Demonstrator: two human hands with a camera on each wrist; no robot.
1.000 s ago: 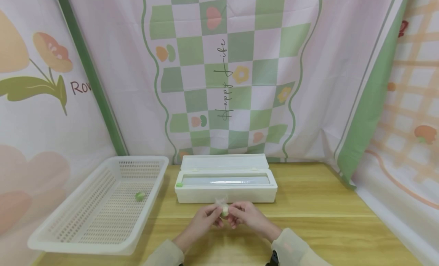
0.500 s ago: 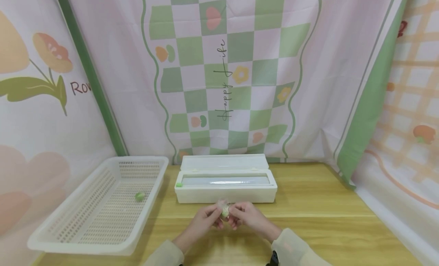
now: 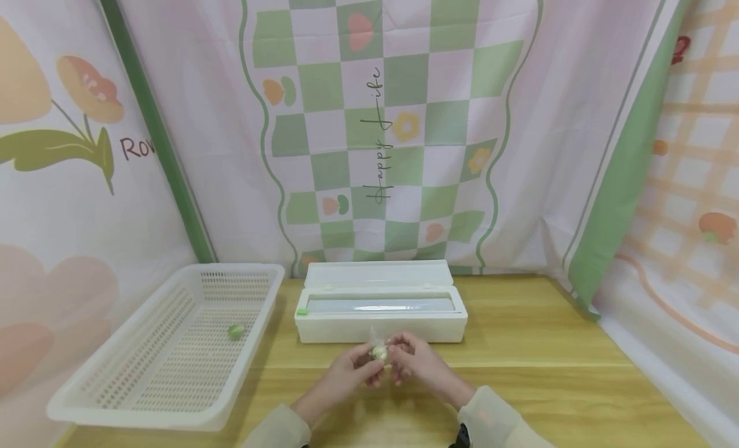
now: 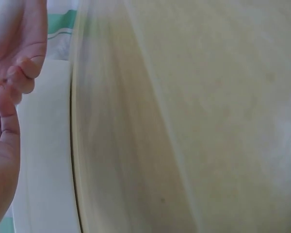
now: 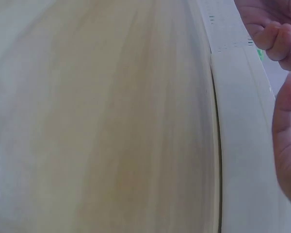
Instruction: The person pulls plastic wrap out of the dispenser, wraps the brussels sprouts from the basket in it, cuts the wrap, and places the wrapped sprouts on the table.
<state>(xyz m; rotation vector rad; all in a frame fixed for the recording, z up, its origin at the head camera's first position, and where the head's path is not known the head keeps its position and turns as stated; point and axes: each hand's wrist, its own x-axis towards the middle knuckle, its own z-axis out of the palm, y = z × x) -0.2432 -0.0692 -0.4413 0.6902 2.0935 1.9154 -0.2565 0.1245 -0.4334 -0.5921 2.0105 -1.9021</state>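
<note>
Low in the middle of the head view, my left hand (image 3: 348, 371) pinches a small round pale-green vegetable (image 3: 378, 352), perhaps a Brussels sprout, in crumpled clear cling film (image 3: 374, 336). My right hand (image 3: 420, 363) has its fingers curled at the right side of this bundle and pinches the film there. In the left wrist view the left hand (image 4: 2, 155) and right hand (image 4: 22, 41) face each other, the bundle not visible. Just beyond them stands a white cling film dispenser (image 3: 381, 329), lid raised, with a shiny film roll inside.
A white perforated basket (image 3: 147, 416) stands at the left with a green-and-white round vegetable (image 3: 235, 332) in it. A green slider (image 3: 302, 312) sits at the dispenser's left end. Under everything is a wooden table (image 3: 554, 358), with printed cloth (image 3: 519, 230) hung behind it.
The right hand's fingers have shifted up and slightly away from the vegetable. The left thumb has moved lower, and more of the wrapped vegetable shows. Basket and dispenser have stayed put.
</note>
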